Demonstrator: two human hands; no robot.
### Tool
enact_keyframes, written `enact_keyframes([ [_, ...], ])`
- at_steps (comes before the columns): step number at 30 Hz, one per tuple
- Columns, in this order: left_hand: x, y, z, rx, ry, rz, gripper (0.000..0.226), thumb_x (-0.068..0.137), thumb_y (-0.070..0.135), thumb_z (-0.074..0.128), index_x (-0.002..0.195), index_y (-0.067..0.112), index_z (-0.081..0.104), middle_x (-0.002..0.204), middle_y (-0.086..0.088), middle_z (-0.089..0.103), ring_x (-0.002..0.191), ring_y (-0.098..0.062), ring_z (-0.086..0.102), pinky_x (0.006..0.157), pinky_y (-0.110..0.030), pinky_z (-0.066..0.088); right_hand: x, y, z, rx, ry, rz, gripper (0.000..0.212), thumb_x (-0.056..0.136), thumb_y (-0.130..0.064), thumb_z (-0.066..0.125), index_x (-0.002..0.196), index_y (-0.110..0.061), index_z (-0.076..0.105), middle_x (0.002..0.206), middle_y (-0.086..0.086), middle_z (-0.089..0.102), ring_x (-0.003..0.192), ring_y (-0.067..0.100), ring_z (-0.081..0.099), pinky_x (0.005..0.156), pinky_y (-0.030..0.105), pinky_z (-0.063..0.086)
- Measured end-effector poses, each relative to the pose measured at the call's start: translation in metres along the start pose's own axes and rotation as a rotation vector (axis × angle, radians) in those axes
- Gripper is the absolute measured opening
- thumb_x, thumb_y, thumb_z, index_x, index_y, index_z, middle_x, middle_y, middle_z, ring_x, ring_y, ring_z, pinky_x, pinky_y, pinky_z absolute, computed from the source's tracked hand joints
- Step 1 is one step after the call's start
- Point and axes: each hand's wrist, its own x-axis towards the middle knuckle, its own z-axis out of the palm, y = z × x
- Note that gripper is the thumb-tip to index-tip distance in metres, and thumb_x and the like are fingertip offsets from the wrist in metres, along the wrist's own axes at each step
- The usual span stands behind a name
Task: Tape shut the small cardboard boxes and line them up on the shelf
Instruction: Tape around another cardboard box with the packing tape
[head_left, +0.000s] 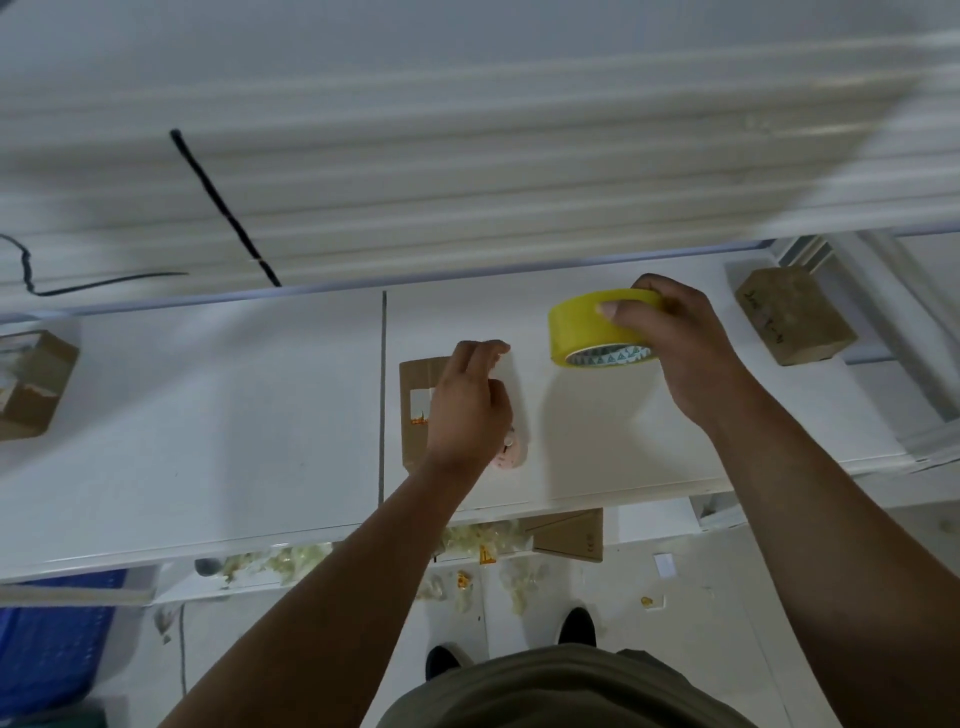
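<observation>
Under left hand (470, 400): flat box (415, 410); right hand (675, 343) grips tape roll (587, 327).

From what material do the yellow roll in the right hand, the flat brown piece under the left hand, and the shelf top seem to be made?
Yellow tape roll: probably glossy plastic film, wound on a printed white core.
Flat brown piece: matte cardboard, with a white label on it.
Shelf top: smooth white board, perhaps laminate or painted; a dark seam divides two panels.
</observation>
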Motion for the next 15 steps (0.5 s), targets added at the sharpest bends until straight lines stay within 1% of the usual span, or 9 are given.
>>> enact_keyframes([
  [1,0.002,0.013,0.001,-0.191,-0.042,-0.230,0.039,0.096,-0.005,0.052,0.129,0.012,0.067,0.121,-0.006,0.067,0.103,-0.017,0.066,0.088,-0.030,0.055,-0.001,-0.001,0.000,0.046,-0.023,-0.005,0.047,0.067,-0.041,0.079,0.068,-0.016,0.039,0.070,0.001,0.033,0.073,0.022,0.041,0.066,0.036,0.030],
  [3,0.010,0.039,0.006,-0.736,-0.144,-0.833,0.019,0.106,0.018,0.060,0.124,0.013,0.064,0.117,-0.008,0.064,0.095,-0.019,0.064,0.087,-0.033,0.053,-0.002,-0.003,0.001,0.145,-0.070,-0.011,0.039,0.072,-0.034,0.078,0.066,-0.020,0.042,0.068,0.000,0.035,0.071,0.021,0.045,0.068,0.036,0.032],
  [4,0.012,0.049,0.006,-1.012,-0.223,-1.099,0.025,0.107,0.032,0.061,0.123,0.012,0.061,0.119,-0.012,0.062,0.095,-0.025,0.064,0.091,-0.036,0.053,-0.003,-0.004,0.001,0.200,-0.094,-0.012,0.035,0.074,-0.032,0.077,0.065,-0.021,0.045,0.068,-0.001,0.037,0.071,0.020,0.047,0.068,0.035,0.033],
  [5,0.012,0.056,0.006,-1.259,-0.322,-1.278,0.042,0.106,0.044,0.061,0.127,0.009,0.058,0.128,-0.019,0.061,0.101,-0.034,0.065,0.099,-0.042,0.054,-0.004,-0.005,0.001,0.260,-0.118,-0.012,0.031,0.075,-0.029,0.076,0.065,-0.022,0.048,0.070,-0.001,0.039,0.071,0.019,0.050,0.068,0.034,0.036],
  [6,0.009,0.061,0.006,-1.479,-0.414,-1.356,0.058,0.104,0.052,0.060,0.137,0.004,0.053,0.138,-0.026,0.058,0.109,-0.043,0.065,0.109,-0.049,0.051,-0.005,-0.006,0.000,0.317,-0.142,-0.010,0.026,0.076,-0.028,0.076,0.065,-0.023,0.053,0.072,-0.001,0.041,0.072,0.017,0.053,0.067,0.031,0.040],
  [7,0.005,0.064,0.005,-1.670,-0.482,-1.358,0.069,0.103,0.056,0.059,0.143,0.001,0.049,0.143,-0.031,0.057,0.114,-0.048,0.065,0.113,-0.052,0.048,-0.007,-0.007,-0.001,0.358,-0.164,-0.009,0.022,0.076,-0.028,0.075,0.065,-0.024,0.057,0.073,-0.001,0.044,0.073,0.016,0.057,0.067,0.029,0.044],
  [9,-0.001,0.068,-0.001,-1.864,-0.496,-1.277,0.070,0.103,0.058,0.057,0.139,-0.002,0.057,0.133,-0.026,0.067,0.112,-0.043,0.069,0.104,-0.048,0.054,-0.010,-0.010,-0.003,0.403,-0.191,-0.012,0.017,0.077,-0.027,0.073,0.065,-0.024,0.062,0.074,-0.002,0.049,0.075,0.014,0.060,0.068,0.026,0.048],
  [12,-0.001,0.061,-0.011,-1.839,-0.462,-1.174,0.059,0.099,0.059,0.063,0.110,0.002,0.072,0.103,-0.014,0.074,0.093,-0.029,0.073,0.084,-0.037,0.057,-0.015,-0.011,-0.008,0.414,-0.179,-0.012,0.015,0.077,-0.028,0.072,0.065,-0.025,0.063,0.074,-0.004,0.051,0.075,0.012,0.062,0.068,0.025,0.049],
  [15,-0.005,0.050,-0.025,-1.706,-0.470,-1.100,0.048,0.095,0.052,0.072,0.108,0.007,0.076,0.099,-0.007,0.073,0.085,-0.021,0.074,0.074,-0.028,0.059,-0.018,-0.010,-0.012,0.402,-0.173,0.008,0.020,0.076,-0.029,0.073,0.064,-0.024,0.057,0.075,-0.001,0.045,0.075,0.014,0.058,0.069,0.028,0.045],
])
